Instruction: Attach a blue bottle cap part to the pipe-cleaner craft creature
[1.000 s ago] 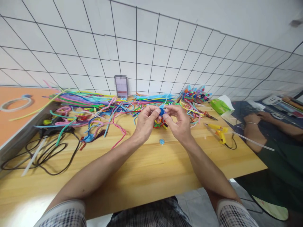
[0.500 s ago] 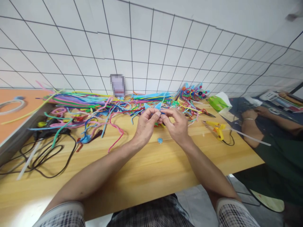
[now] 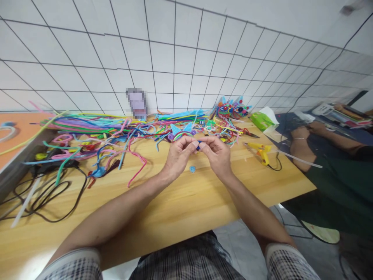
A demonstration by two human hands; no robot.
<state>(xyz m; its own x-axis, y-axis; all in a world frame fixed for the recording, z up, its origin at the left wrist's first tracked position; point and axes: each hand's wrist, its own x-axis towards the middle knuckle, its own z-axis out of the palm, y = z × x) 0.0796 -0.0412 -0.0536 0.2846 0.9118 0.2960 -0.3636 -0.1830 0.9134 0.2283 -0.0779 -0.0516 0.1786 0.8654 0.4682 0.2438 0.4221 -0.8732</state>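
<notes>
As the person's forearms stretch over the desk (image 3: 163,217), checked sleeves (image 3: 74,264) closest to me, a tangle of black cord (image 3: 46,198) spreads on the left. A small light blue disc (image 3: 192,169) lies on the wood just this side of the hands. Above it, the left hand (image 3: 178,157) and the right hand (image 3: 218,155) meet, the fingers of both pinched on a dark blue piece (image 3: 199,147), mostly hidden, so I can't make out its shape. A yellow glue gun (image 3: 261,151) lies over to the right, and farther right is another person's hand (image 3: 300,133). Just behind the knuckles is a colourful face (image 3: 183,135) with pointed light blue ears; whether the hands touch it, I can't tell. Fuzzy sticks (image 3: 87,125) of many colours sprawl beyond and leftward, with scissors (image 3: 250,133) to the right. Near the wall (image 3: 186,42) of white tiles, two more faces (image 3: 223,110) sit side by side, a green bag (image 3: 264,119) near them.
</notes>
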